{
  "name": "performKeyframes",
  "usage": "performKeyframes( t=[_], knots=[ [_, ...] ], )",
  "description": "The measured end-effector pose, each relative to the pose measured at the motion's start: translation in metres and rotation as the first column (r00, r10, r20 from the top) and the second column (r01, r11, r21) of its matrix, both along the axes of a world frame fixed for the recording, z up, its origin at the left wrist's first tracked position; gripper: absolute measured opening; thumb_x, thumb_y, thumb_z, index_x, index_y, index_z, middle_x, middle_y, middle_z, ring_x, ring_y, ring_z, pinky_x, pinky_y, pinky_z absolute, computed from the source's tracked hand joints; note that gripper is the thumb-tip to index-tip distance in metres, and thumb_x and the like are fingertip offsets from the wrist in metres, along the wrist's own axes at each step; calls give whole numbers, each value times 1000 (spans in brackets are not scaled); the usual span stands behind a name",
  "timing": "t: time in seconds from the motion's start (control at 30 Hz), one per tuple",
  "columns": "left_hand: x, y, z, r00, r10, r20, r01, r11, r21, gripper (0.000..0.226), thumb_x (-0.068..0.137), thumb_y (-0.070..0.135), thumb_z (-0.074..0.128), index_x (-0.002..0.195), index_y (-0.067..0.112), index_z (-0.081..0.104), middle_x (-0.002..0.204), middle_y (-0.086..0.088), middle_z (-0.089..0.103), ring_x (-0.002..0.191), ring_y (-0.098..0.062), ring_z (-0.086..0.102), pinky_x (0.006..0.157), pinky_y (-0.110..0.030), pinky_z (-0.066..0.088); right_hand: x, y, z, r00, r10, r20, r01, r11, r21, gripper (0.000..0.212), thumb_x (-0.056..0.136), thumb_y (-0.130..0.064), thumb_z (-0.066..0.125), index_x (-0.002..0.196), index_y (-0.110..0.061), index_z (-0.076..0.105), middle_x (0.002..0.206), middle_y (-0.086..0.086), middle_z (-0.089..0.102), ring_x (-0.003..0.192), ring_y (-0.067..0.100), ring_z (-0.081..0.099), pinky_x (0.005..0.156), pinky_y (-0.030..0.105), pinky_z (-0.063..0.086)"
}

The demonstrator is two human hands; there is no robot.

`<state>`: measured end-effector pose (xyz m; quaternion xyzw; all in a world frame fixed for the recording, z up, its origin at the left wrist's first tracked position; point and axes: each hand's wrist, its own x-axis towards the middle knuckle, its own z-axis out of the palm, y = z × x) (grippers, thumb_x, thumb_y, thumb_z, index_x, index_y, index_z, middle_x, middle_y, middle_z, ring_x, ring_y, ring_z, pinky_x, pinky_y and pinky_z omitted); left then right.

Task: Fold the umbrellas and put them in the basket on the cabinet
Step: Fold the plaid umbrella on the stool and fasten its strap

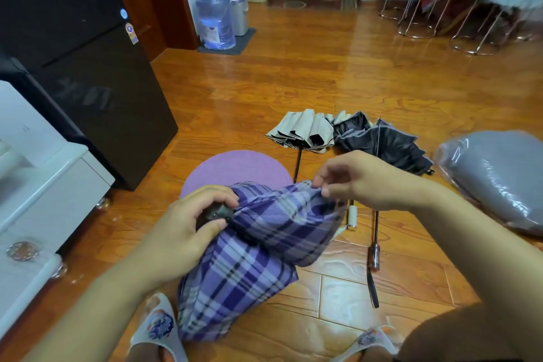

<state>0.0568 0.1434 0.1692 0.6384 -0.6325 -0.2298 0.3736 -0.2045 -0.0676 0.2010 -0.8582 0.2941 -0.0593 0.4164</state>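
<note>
Above a round purple mat (235, 167) on the wooden floor, a purple plaid umbrella (249, 258) hangs collapsed between both hands. Nearer the viewer than the mat, the left hand (188, 232) curls around the umbrella's dark tip, wrist bent inward, while the right hand (361, 179) reaches in from the right, forearm angled across, pinching a fold of plaid cloth between thumb and fingertips. Right of the mat lie a beige umbrella (302, 131) and a black umbrella (382, 141).
</note>
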Motion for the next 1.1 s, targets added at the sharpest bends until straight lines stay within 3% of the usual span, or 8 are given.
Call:
performKeyframes(
  t=[0.13, 0.27, 0.43, 0.53, 0.73, 0.87, 0.97, 1.1],
  knots=[
    [-7, -2, -8, 989, 23, 146, -28, 999, 33, 47, 93, -1, 62, 120, 37, 57, 123, 27, 55, 122, 0, 53, 97, -10, 36, 1, 13, 6, 978, -36, 203, 66, 988, -140, 14, 95, -10, 67, 99, -21, 74, 87, -13, 72, 83, 2, 66, 72, 16, 50],
    [-24, -10, -18, 968, 34, 250, -49, 997, 55, 48, 95, 12, 42, 137, 35, 47, 118, 20, 47, 118, -4, 48, 100, -25, 37, 9, 30, 8, 953, 214, 216, -70, 846, -529, 18, 99, -8, 58, 109, -17, 69, 95, -17, 58, 89, -5, 55, 78, 16, 41],
    [-43, -22, -14, 962, 214, 171, -212, 977, -30, 42, 93, 48, 34, 125, 32, 57, 91, 16, 57, 93, -6, 56, 79, -34, 44, 24, 46, 4, 936, 291, 197, -135, 816, -562, 23, 100, -10, 56, 120, -19, 65, 97, -27, 49, 90, -6, 49, 78, 22, 44],
    [-53, -24, -11, 951, 183, 250, -172, 983, -67, 53, 95, 74, 37, 123, 35, 60, 79, 15, 57, 82, -6, 55, 70, -29, 44, 32, 53, -4, 946, 290, 146, -173, 830, -530, 29, 94, -7, 60, 119, -20, 66, 108, -13, 66, 101, 6, 60, 84, 30, 50],
    [-55, -31, -17, 968, 204, 143, -183, 972, -144, 17, 91, 43, 65, 87, 28, 72, 78, 16, 67, 75, -4, 62, 67, -38, 51, 43, 60, -10, 961, 11, 276, 63, 964, -258, 17, 93, -12, 65, 109, -19, 67, 97, -13, 67, 88, 7, 65, 82, 35, 55],
    [-48, -28, -8, 950, 311, -32, -313, 941, -129, 13, 91, 35, 72, 85, 23, 74, 76, 9, 71, 73, -11, 66, 67, -34, 48, 30, 45, -9, 887, -462, -20, 460, 876, 143, 42, 101, -53, 47, 101, -14, 62, 87, 1, 70, 80, 18, 68, 87, 48, 57],
    [-46, -24, -5, 946, 321, -51, -325, 937, -129, 15, 93, 30, 74, 84, 18, 74, 76, 6, 70, 72, -12, 65, 64, -30, 47, 27, 50, -13, 905, -414, -99, 405, 765, 500, 48, 100, -56, 48, 109, -12, 64, 82, 3, 69, 75, 15, 66, 83, 39, 57],
    [-46, -21, -3, 947, 317, -45, -321, 939, -128, 13, 90, 28, 72, 82, 18, 73, 76, 11, 67, 73, -7, 63, 63, -16, 41, 32, 56, -18, 857, -493, 152, 283, 696, 660, 24, 98, -30, 65, 118, -15, 65, 95, 6, 67, 81, 13, 63, 80, 29, 56]
  ],
)
